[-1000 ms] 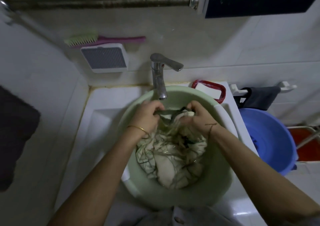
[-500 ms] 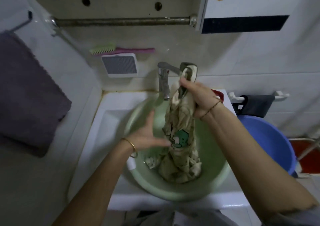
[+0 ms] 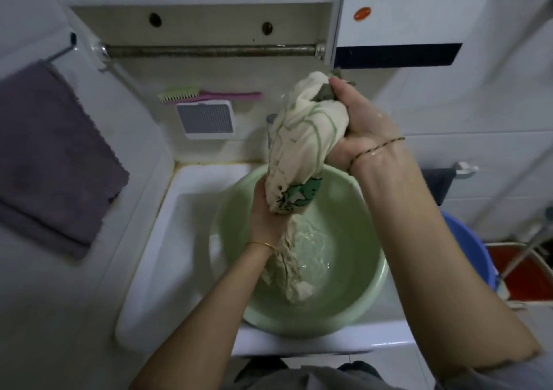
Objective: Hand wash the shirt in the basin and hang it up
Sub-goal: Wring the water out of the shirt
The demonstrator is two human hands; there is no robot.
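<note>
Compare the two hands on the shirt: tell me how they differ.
The right hand grips the top of the shirt, held high above the green basin; the left hand grips its middle, lower, just over the basin. The right wrist wears a thin cord bracelet; the left wrist wears a gold bangle. Both hands curl round the same wet shirt.

A purple towel point(image 3: 51, 156) hangs at the left. A pink brush point(image 3: 209, 93) lies on a grey box point(image 3: 206, 118). A blue bucket point(image 3: 472, 249) stands at the right.
</note>
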